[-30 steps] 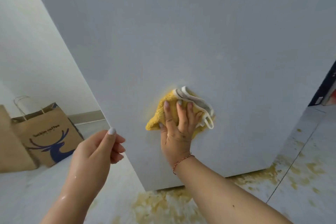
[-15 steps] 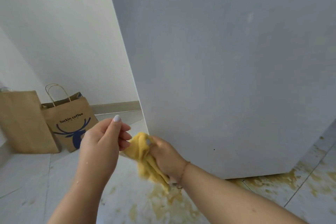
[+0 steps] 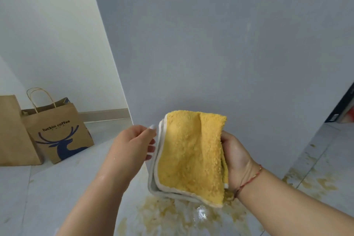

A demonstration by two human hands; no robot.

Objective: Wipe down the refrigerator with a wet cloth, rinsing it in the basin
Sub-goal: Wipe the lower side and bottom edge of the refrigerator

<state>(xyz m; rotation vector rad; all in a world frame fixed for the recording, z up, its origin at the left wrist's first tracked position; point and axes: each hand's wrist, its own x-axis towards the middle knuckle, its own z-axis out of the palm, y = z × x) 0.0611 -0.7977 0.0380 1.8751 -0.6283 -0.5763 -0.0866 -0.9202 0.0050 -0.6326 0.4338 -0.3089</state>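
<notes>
A yellow cloth [image 3: 189, 155] with a pale grey edge hangs folded in front of the grey refrigerator side [image 3: 210, 44], off its surface. My right hand [image 3: 235, 159] grips the cloth's right edge, fingers hidden behind the fabric. My left hand [image 3: 134, 143] pinches the cloth's upper left edge between thumb and fingers. Both forearms look wet. No basin is in view.
Two brown paper bags stand on the floor at the left, one plain [image 3: 13, 132], one with a blue deer print [image 3: 57, 132], against a white wall [image 3: 47, 34]. Yellowish stains [image 3: 172, 214] spread over the grey floor tiles below the refrigerator and to the right.
My right hand lifted the cloth off the refrigerator side and brought it down and toward me. My left hand came in and took the cloth's left edge; the cloth now hangs spread between both hands.
</notes>
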